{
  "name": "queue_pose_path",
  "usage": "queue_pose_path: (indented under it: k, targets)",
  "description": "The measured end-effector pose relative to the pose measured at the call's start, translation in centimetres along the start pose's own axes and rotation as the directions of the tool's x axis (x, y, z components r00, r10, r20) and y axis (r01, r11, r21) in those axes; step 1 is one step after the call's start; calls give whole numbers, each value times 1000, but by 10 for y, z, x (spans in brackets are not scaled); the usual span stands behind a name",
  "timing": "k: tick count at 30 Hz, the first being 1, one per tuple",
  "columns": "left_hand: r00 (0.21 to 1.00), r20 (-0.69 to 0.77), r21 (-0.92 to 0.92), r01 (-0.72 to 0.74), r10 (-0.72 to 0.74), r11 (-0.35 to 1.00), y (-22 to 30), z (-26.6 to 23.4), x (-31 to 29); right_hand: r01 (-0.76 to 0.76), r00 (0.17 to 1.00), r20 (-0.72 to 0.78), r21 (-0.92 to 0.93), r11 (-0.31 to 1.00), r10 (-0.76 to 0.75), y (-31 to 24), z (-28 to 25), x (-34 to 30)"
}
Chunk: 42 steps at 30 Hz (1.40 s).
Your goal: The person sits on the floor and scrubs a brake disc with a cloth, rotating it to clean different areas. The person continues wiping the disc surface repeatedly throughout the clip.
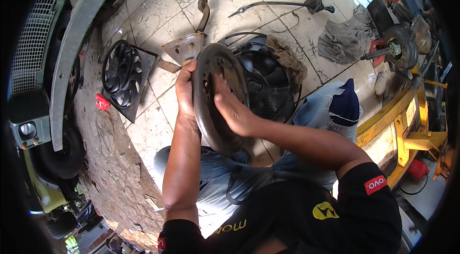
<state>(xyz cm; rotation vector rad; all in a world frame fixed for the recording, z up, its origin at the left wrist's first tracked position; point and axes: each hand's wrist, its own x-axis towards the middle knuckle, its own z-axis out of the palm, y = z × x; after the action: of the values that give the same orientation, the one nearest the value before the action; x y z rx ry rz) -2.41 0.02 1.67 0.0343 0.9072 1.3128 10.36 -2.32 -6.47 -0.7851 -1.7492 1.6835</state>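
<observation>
The left hand (185,92) grips the rim of the metal disc (216,98), holding it upright (face exposed); the right hand (232,110) lies open, palm flat, steadying that face.

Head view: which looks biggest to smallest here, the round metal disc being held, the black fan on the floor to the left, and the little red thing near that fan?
1. Round metal disc, though it is held close to the camera, which enlarges it.
2. Black fan, not much smaller; their true sizes may be alike.
3. Little red thing, clearly the smallest.
</observation>
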Motion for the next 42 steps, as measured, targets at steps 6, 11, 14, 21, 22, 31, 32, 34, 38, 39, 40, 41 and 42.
queue_pose_path:
  k: [6,11,14,21,22,31,32,34,38,39,40,41,42]
  targets:
    - [984,-140,33,-109,113,993,-3,23,-13,-70,985,-159,28,997,74,12,8,19]
    - [992,-77,20,-100,101,995,0,16,-11,-74,997,-22,13,997,74,-5,11,-2]
    - [982,-148,7,-116,116,993,-2,21,-10,-152,982,-107,56,987,158,13,-8,33]
    - [995,105,43,-9,5,999,-1,-15,0,63,997,-46,-51,997,-65,-14,14,-14]
    - [985,170,4,33,-33,999,-1,-15,-1,72,996,-51,-61,996,-75,-13,12,-13]
    - [999,52,91,-7,2,996,-8,-11,9,53,998,-31,10,999,-52,-21,8,-27]
    - [994,110,98,-8,-3,995,-6,-14,9,35,999,-11,22,999,-35,-24,7,-26]
    - [993,110,103,-59,47,993,-10,-25,23,-53,997,-59,25,998,55,-19,-2,-13]
    - [992,12,96,-124,123,988,-24,-18,21,-53,991,-117,50,997,58,4,-8,15]
    - [995,-9,71,-97,98,993,-24,-12,20,-15,994,-111,56,998,21,0,-8,8]
    - [994,-66,96,-83,90,992,-25,-7,21,21,995,-100,63,998,-14,-5,-4,-1]
    - [999,16,123,-35,33,992,-19,-12,21,-5,999,-40,85,996,9,-9,-2,-11]
    - [995,94,156,13,-28,988,-12,-5,18,48,999,6,84,995,-49,-13,-2,-18]
